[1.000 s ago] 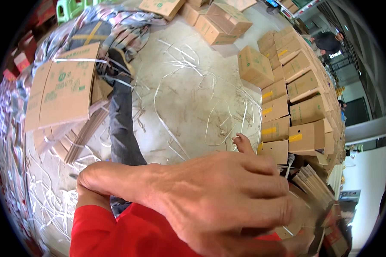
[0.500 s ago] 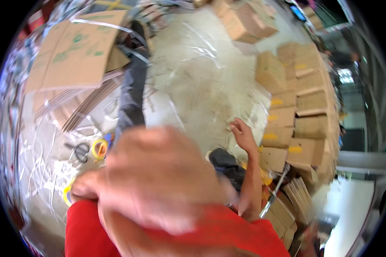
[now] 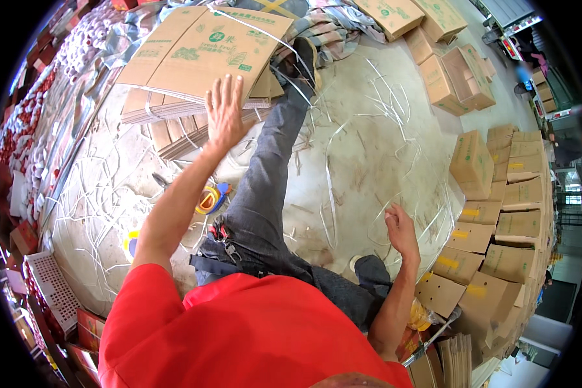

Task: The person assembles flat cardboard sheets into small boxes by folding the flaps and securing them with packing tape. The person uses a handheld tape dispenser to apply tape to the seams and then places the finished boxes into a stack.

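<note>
My left hand (image 3: pixel 226 115) is stretched forward, palm down with its fingers spread, at the near edge of a stack of flattened cardboard boxes (image 3: pixel 181 55) with green print. Whether the fingertips touch the cardboard or hover over it, I cannot tell. A white strap (image 3: pixel 252 27) runs across the top sheet. My left leg extends along the stack's right side, the shoe (image 3: pixel 307 61) beside it. Held low on the right, my right hand (image 3: pixel 402 233) has loosely bent fingers and nothing visible in it.
A tape roll with a blue part (image 3: pixel 208 200) lies by my left leg; my forearm partly covers another yellow roll (image 3: pixel 130 244). Loose white straps (image 3: pixel 100 213) litter the floor. Upright cartons (image 3: pixel 491 233) line the right side, with more cartons (image 3: pixel 456 77) farther back. A perforated white crate (image 3: pixel 52 291) stands at lower left.
My left hand, blurred and close to the camera before, has moved forward to the cardboard stack, fingers spread. The view has shifted, and my right hand remains low on the right.
</note>
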Motion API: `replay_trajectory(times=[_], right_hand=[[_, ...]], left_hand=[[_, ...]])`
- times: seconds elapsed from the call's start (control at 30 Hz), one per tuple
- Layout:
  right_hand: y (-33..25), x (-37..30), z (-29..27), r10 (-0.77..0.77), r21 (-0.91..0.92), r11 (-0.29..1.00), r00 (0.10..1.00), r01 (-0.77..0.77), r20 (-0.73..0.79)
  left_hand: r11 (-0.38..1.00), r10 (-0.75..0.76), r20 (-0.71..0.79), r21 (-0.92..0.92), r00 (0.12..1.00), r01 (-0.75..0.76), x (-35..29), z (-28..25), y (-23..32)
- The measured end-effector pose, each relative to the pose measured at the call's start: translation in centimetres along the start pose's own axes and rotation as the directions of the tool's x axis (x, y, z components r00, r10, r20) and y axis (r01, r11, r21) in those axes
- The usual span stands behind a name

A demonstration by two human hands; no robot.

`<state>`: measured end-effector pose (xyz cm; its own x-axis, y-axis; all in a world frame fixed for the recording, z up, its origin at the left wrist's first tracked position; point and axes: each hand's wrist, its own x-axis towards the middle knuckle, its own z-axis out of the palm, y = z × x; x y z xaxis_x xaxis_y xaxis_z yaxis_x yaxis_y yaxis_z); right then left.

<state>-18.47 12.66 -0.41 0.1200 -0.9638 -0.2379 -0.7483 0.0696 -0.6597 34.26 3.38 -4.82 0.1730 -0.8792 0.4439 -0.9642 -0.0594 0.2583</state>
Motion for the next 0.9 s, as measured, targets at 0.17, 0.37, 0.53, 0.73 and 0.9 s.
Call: replay_trajectory(times=[0.17,0.37,0.53,0.73,0.9], right_hand=[[0.5,-0.6,0.0,0.041,-0.034,0.999,0.999,-0.04,0.02],[2.1,-1.3,0.8,0.068,-0.039,0.997,0.998,-0.067,0.018],[1.5,-0.9,1.1,0.034,-0.043,0.999,0.999,-0.033,0.026],[1.3,-0.6,1.2,0.016,-0.033,0.999,1.0,-0.016,0.017],[2.9,-1.4,2.8,-0.038,-0.092,0.995,0.999,0.039,0.009]], left_hand=[[0.975,0.14,0.186,0.145,0.972,-0.168,3.5,2.3,-4.9],[0.978,0.197,0.078,0.049,0.977,-0.201,2.0,2.9,-5.1],[0.98,0.201,0.005,-0.004,0.98,-0.201,-0.9,2.5,-5.1],[0.96,0.278,0.028,-0.05,0.96,-0.276,-2.9,1.0,-4.3],[0.946,0.322,0.076,0.022,0.944,-0.325,-5.3,1.9,-5.1]])
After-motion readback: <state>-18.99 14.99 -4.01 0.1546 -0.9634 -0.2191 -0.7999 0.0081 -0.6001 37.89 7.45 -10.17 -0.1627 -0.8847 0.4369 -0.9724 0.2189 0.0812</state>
